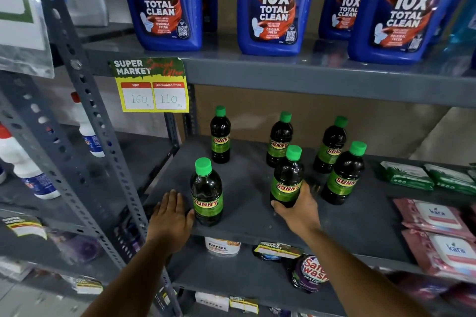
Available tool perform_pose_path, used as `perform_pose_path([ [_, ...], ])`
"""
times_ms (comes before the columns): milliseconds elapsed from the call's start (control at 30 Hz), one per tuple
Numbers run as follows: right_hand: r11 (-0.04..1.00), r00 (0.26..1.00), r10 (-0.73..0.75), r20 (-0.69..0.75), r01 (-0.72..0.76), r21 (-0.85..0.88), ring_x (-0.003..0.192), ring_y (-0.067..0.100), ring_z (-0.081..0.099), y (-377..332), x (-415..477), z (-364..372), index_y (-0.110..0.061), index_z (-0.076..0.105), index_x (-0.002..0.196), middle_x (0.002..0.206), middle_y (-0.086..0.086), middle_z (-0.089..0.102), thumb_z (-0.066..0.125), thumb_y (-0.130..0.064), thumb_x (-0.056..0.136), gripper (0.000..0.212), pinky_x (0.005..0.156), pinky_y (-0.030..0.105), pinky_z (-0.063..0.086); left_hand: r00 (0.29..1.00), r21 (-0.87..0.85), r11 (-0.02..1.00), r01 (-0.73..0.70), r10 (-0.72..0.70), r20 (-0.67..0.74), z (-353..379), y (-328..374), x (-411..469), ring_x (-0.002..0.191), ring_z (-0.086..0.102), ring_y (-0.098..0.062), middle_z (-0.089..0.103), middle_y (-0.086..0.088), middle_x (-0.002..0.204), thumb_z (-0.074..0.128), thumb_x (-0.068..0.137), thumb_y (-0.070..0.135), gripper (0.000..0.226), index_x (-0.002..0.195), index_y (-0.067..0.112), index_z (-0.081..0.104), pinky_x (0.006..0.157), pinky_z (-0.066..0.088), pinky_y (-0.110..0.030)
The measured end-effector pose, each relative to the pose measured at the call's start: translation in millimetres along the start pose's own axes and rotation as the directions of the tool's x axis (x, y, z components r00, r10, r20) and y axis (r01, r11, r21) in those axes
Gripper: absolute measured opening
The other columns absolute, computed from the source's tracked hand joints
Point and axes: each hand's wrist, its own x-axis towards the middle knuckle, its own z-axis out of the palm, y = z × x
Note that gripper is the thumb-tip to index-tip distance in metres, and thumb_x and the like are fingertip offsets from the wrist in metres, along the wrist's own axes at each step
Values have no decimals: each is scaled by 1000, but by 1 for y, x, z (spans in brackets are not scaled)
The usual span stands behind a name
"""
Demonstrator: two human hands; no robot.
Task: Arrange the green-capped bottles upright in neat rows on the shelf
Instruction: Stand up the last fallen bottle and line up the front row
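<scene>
Several dark "Sunny" bottles with green caps stand upright on the grey shelf [247, 213]. My right hand [300, 210] grips the base of the middle front bottle [287, 177]. At the front left stands another bottle [207, 193]; my left hand [171, 213] lies flat on the shelf beside it, thumb touching its base. One bottle [220, 135] stands at the back left. Two more [279, 140] [331, 145] stand at the back right, and one [345, 174] at the front right.
Big blue Harpic bottles [273, 5] fill the shelf above. A yellow price tag [153, 86] hangs from that shelf's edge. Green packs [407, 175] and pink Kara wipe packs [438, 219] lie at the right. A perforated grey upright [103, 152] stands at the left.
</scene>
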Motion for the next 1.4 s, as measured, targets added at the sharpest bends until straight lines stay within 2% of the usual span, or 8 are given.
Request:
perform_pose_path([
  [567,996,994,-76,76,73,43,97,1,60,-1,-54,0,-53,40,108,104,-17,62,82,-42,55,69,76,19,50,1000,7,1000,-5,5,24,-1,-2,0,150,-1,-27,2,-14,162,14,94,52,73,150,6,1,121,5,-43],
  [667,981,984,-159,85,147,129,120,1,51,0,-59,-3,-45,33,135,130,-16,54,86,-42,60,92,93,20,43,1000,3,1000,-1,1,29,-1,-2,1,150,-2,-27,1,-14,162,14,94,52,73,150,6,1,122,5,-44],
  [833,991,840,-55,-540,114,76,119,36,42,20,-45,-30,3,30,136,127,24,38,88,-23,65,96,100,50,39,999,-1,1000,5,-4,37,-3,0,1,150,-2,-27,0,-14,162,15,94,52,73,150,7,-1,122,5,-44],
  [900,1000,797,-16,-604,20,0,120,45,39,21,-20,-53,8,30,136,126,31,39,91,-16,60,100,102,56,35,999,4,1000,4,-4,39,-4,-1,1,150,-2,-28,0,-14,162,15,95,52,73,150,7,-1,122,5,-44],
  [1000,991,890,134,-436,-116,67,133,38,35,23,16,-84,-1,16,147,142,22,38,90,-21,62,114,109,44,30,999,16,1000,6,-6,43,-3,-1,0,150,-2,-28,-1,-14,162,13,95,52,72,150,8,-2,122,5,-44],
  [1100,978,939,210,-273,-199,68,123,33,51,30,38,-95,-13,21,145,136,11,52,88,-26,65,105,93,37,40,999,5,1000,7,-8,46,-2,0,0,150,-3,-28,-2,-14,162,15,95,51,72,150,8,-1,122,4,-44],
  [1200,975,942,206,-264,-220,-24,106,30,60,39,47,-102,-17,45,123,115,6,63,87,-30,64,74,80,33,42,999,-6,1000,13,-13,39,-2,2,1,150,-4,-27,-1,-12,162,16,95,50,71,150,8,-1,122,4,-43],
  [1400,985,949,163,-270,-173,-12,86,15,53,41,28,-102,-22,47,117,100,-5,60,85,-30,65,65,75,29,40,1000,-7,1000,13,-13,12,-4,1,1,150,1,-28,4,-14,162,22,96,48,71,150,7,5,122,8,-44],
])
